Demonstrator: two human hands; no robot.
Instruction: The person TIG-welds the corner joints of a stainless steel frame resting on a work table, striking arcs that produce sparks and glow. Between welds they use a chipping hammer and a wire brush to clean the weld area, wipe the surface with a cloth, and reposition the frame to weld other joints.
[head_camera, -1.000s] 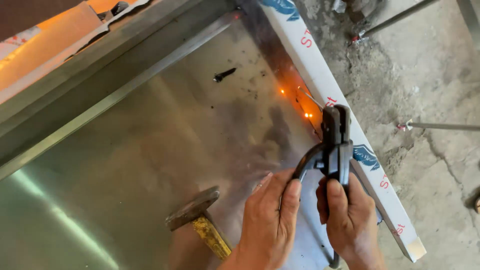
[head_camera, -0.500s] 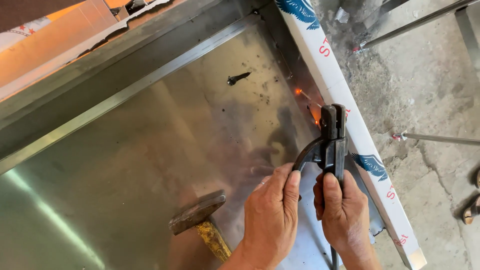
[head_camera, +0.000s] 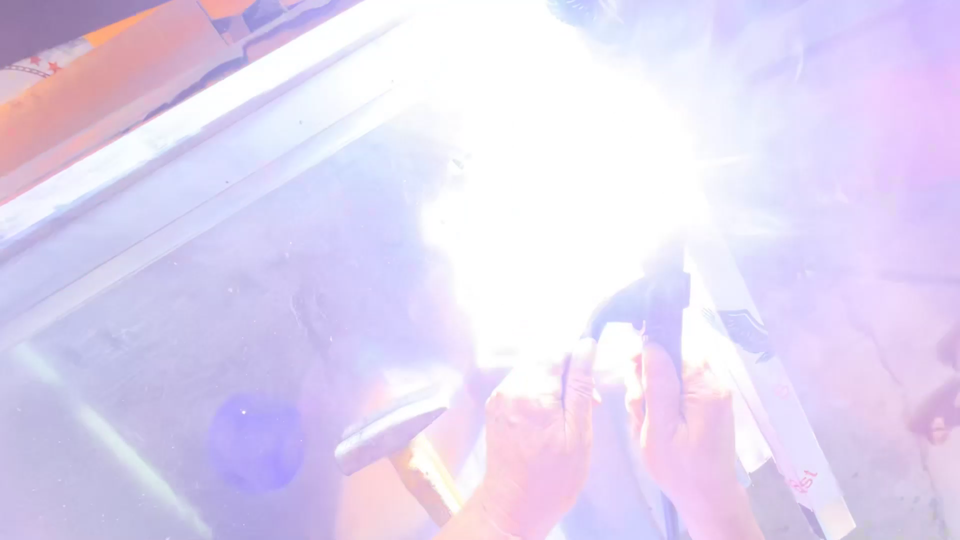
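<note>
A metal workshop: a white welding glare (head_camera: 560, 170) floods the view over a steel sheet (head_camera: 200, 330) and its frame rail (head_camera: 170, 130), a hammer (head_camera: 395, 440) lies on the sheet (wooden handle), and rough concrete floor (head_camera: 880, 300) shows alongside.

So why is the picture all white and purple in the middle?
Head view: a blinding white flare washes out the centre, with purple haze over the metal sheet; a blue lens spot sits lower left; both hands, the dark holder and hammer show only faintly.
</note>
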